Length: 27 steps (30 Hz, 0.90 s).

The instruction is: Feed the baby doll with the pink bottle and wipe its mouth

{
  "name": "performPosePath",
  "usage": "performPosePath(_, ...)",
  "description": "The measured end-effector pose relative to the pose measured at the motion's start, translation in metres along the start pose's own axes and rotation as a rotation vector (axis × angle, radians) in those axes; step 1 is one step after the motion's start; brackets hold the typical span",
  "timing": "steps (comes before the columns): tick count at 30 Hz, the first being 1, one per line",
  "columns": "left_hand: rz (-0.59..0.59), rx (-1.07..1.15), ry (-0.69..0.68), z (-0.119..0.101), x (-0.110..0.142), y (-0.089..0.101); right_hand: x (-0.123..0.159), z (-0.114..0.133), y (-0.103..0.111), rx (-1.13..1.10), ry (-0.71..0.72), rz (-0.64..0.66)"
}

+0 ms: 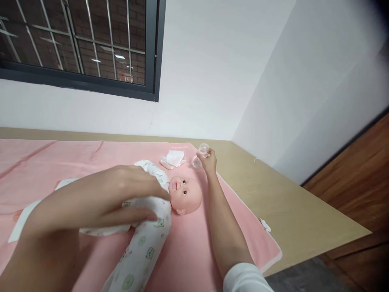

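Head view: the doll (186, 195) lay face up on the pink blanket (185, 243), dressed in white clothes with green animal prints.
Right hand: the right hand (209, 161) was closed, thumb and fingers pinching the clear container (203, 148), beyond the doll's head and slightly to its right.
Left hand: the left hand (121, 190) was partly open over the doll's torso, thumb and fingers parted and gripping nothing; it was blurred, and whether it touched the clothes could not be told.
White wipes: the white wipes (175, 158) sat on the blanket, just beyond the doll's shoulder.
Counter: the tan counter (291, 211) carried the blanket and stretched out to the right of the doll.
Small white item: the small white item (265, 225) lay by the blanket's edge, well right of the doll.
Window: the barred window (91, 40) was set in the wall beyond the doll.
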<state>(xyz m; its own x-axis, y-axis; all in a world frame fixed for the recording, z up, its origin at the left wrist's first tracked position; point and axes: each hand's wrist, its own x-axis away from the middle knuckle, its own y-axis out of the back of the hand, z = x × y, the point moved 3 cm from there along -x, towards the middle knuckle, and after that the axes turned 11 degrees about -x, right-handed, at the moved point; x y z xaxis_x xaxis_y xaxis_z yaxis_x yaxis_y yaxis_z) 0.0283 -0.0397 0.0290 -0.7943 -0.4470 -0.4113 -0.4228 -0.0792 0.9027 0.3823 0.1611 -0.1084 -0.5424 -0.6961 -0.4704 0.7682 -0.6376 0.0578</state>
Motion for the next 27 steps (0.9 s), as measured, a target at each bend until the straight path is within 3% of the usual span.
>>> performPosePath(3, -0.002, -0.024, 0.055, 0.021, -0.016, -0.002, 0.0, 0.03, -0.005, -0.086, 0.039, 0.072)
performPosePath(7, -0.252, -0.177, 0.295, 0.051, -0.028, -0.012, 0.011, 0.082, -0.018, -0.24, 0.079, 0.216)
performPosePath(10, -0.372, -0.212, 0.365, 0.066, -0.034, -0.018, 0.034, 0.123, -0.03, -0.364, 0.071, 0.32)
performPosePath(14, -0.409, -0.063, 0.389, 0.075, -0.038, -0.022, 0.076, 0.162, -0.051, -0.481, 0.006, 0.572)
performPosePath(19, -0.343, 0.032, 0.371, 0.079, -0.035, -0.02, 0.117, 0.186, -0.066, -0.549, -0.026, 0.785)
performPosePath(27, -0.29, 0.116, 0.282, 0.082, -0.031, -0.019, 0.133, 0.191, -0.074, -0.563, -0.01, 0.821)
